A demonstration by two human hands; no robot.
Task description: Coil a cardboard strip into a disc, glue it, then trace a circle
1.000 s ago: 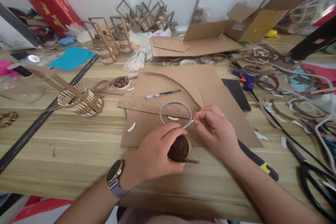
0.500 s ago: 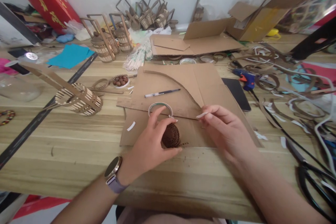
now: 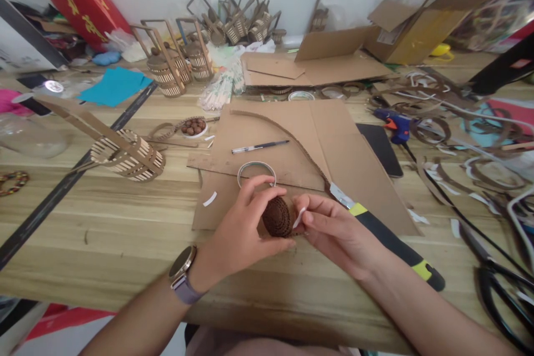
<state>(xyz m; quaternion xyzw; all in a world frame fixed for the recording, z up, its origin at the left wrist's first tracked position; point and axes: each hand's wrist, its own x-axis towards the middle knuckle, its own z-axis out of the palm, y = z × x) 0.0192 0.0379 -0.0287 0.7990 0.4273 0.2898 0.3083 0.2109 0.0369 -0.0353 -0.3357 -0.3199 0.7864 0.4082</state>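
My left hand (image 3: 246, 219) is curled round a brown coil of corrugated cardboard strip (image 3: 276, 217), thumb below and fingers above it. The coil's spiral face is tilted toward my right hand (image 3: 337, 228), which pinches a small white strip (image 3: 298, 218) close to the coil's right side. Whether the strip touches the coil I cannot tell. A tape roll (image 3: 256, 166) lies just beyond my left fingers. Behind my right hand is a utility knife (image 3: 387, 239) with a black and yellow handle. A curved cardboard strip (image 3: 287, 133) runs from near its blade.
Under the work lie cardboard sheets (image 3: 334, 156) with a pen (image 3: 261, 147). A handled basket (image 3: 129, 156) stands left, near a bowl of brown beads (image 3: 194, 127). Scissors (image 3: 486, 272), a glue gun (image 3: 394, 125) and tangled strips crowd the right side.
My right hand has moved left, bringing the white strip beside the coil and uncovering the utility knife. In my left hand the coil has shifted slightly right and tilted.
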